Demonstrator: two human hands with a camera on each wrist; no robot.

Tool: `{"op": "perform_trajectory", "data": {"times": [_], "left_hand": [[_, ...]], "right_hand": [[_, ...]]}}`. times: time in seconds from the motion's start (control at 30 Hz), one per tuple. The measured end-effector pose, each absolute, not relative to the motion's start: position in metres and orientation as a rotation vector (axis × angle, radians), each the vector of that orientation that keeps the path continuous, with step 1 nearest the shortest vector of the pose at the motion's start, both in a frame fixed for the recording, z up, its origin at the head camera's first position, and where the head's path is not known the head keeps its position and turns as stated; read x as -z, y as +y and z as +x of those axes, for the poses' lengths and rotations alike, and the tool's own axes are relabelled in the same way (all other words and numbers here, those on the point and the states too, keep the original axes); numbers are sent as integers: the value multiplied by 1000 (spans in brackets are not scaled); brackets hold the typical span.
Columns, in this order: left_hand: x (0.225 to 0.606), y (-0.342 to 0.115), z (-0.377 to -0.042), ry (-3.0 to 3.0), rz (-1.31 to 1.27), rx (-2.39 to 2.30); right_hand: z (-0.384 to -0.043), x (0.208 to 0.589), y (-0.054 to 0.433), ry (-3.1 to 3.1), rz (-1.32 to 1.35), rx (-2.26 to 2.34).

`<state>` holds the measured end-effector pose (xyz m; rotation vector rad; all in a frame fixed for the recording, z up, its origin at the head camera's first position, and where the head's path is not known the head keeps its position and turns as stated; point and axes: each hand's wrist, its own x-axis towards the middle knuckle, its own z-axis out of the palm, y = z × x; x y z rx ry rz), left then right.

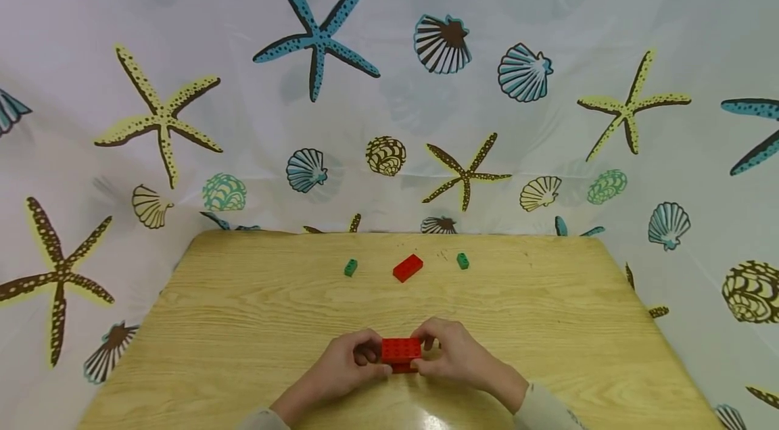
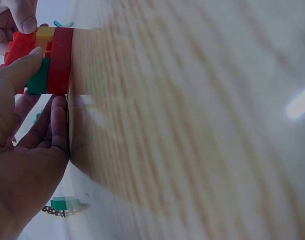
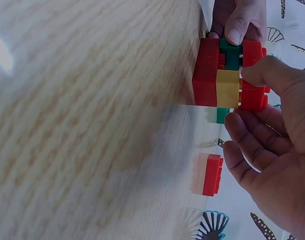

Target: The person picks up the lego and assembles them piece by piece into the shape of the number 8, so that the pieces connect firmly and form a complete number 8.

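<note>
A stack of toy building bricks stands on the wooden table in front of me. Its base is a red brick [image 3: 205, 72]; a green brick [image 3: 229, 52] and a yellow brick [image 3: 227, 89] form the middle layer. Another red brick [image 1: 401, 347] lies on top, studs up, and a thin gap with studs shows between it and the yellow one. From the left, my left hand [image 1: 348, 362] grips the stack, thumb at the near side by the green brick. My right hand [image 1: 455, 357] pinches the top red brick at its right end, thumb in front.
Farther back on the table [image 1: 274, 322] lie a loose red brick [image 1: 408, 268], a small green brick [image 1: 351, 268] to its left and another small green brick [image 1: 463, 260] to its right. A curtain [image 1: 389, 105] printed with starfish and shells hangs behind and along both sides.
</note>
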<state>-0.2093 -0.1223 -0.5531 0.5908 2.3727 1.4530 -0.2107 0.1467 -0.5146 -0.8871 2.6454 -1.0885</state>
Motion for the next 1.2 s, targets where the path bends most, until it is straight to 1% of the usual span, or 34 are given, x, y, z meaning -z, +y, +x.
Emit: {"op": "perform_trajectory", "data": {"times": [0.3,0.77,1.2], "left_hand": [[553,-123,-209,2369,580,-1458],[549,-120,-209,2394,489,-1434],[544,-120,-210,2363,540,-1445]], "right_hand": [[-211,517,147,2648,-884,1089],[-211,517,147,2624,-868,1099],[-211,520,148,2636,-915,1134]]}}
